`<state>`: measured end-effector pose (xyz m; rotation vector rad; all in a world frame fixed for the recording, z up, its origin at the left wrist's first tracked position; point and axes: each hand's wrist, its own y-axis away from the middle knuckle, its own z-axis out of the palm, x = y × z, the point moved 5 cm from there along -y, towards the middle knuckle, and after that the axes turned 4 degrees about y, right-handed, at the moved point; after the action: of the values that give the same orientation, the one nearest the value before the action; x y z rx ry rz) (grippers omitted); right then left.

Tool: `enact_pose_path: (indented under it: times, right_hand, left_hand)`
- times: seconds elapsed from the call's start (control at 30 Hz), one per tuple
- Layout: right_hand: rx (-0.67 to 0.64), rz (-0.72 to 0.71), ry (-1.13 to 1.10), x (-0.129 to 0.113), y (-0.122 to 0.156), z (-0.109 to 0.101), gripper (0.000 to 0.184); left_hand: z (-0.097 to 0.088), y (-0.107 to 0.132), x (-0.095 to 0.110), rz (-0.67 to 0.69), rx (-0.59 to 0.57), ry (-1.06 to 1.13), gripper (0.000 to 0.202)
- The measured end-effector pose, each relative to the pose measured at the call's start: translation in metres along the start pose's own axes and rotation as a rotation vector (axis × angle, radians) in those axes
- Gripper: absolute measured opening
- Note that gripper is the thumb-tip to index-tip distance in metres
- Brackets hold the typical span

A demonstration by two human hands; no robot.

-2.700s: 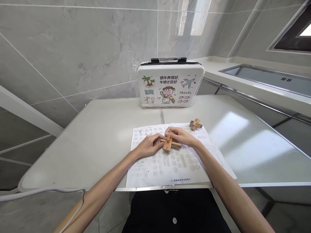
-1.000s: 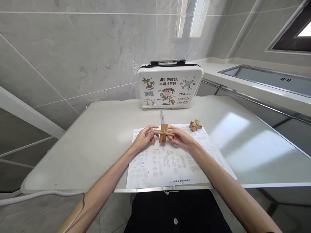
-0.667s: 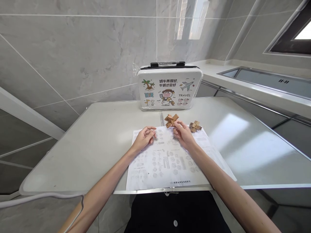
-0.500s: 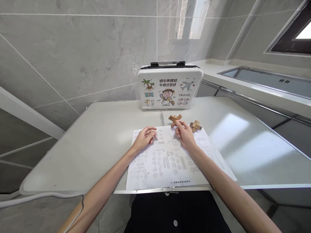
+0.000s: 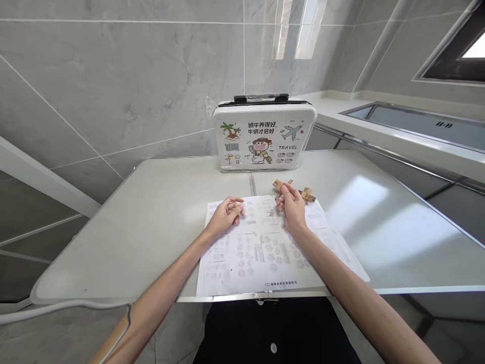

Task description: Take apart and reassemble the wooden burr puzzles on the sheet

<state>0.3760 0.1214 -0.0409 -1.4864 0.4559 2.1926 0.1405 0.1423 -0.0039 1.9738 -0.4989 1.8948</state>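
Observation:
My right hand pinches a small wooden interlocking puzzle between thumb and fingers, just above the far edge of the printed paper sheet. Its lower part is covered by my fingers. Close behind that hand, on the right, a second wooden interlocking puzzle sits on the table by the sheet's far right corner, partly hidden. My left hand rests on the upper left of the sheet, fingers loosely bent and apart, holding nothing. Faint diagrams cover the paper.
A white case with cartoon prints and a black handle stands upright at the table's back, against the tiled wall. The pale folding table has a seam down its middle. To the right runs a counter with a sink. A white cable hangs lower left.
My right hand has shifted a little to the right with the wooden puzzle, which has turned slightly and now covers part of the second one. My left hand has stayed put.

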Motion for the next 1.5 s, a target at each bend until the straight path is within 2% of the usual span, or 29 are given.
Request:
enact_pose_path:
  times: [0.17, 0.3, 0.47, 0.63, 0.87, 1.5]
  right_hand:
    - [0.003, -0.004, 0.032, -0.005, 0.003, 0.002, 0.05]
    - [-0.051, -0.044, 0.077, -0.013, 0.008, 0.008, 0.047]
    - [-0.212, -0.068, 0.203, -0.012, 0.015, 0.02, 0.025]
    - [-0.36, -0.095, 0.442, -0.005, 0.027, 0.03, 0.021]
    - [-0.511, -0.223, 0.69, -0.005, 0.044, 0.045, 0.017]
    - [-0.53, -0.234, 0.703, -0.007, 0.046, 0.046, 0.015]
  left_hand:
    - [-0.001, -0.001, -0.003, 0.001, -0.005, -0.007, 0.041]
    - [-0.001, -0.002, -0.003, 0.001, -0.009, -0.013, 0.04]
    - [0.0, -0.002, -0.002, 0.002, -0.011, -0.035, 0.039]
    - [0.001, -0.002, -0.001, 0.003, -0.01, -0.045, 0.037]
    - [0.001, -0.002, 0.0, -0.003, -0.01, -0.059, 0.037]
    - [0.002, -0.001, 0.001, 0.001, -0.011, -0.067, 0.036]
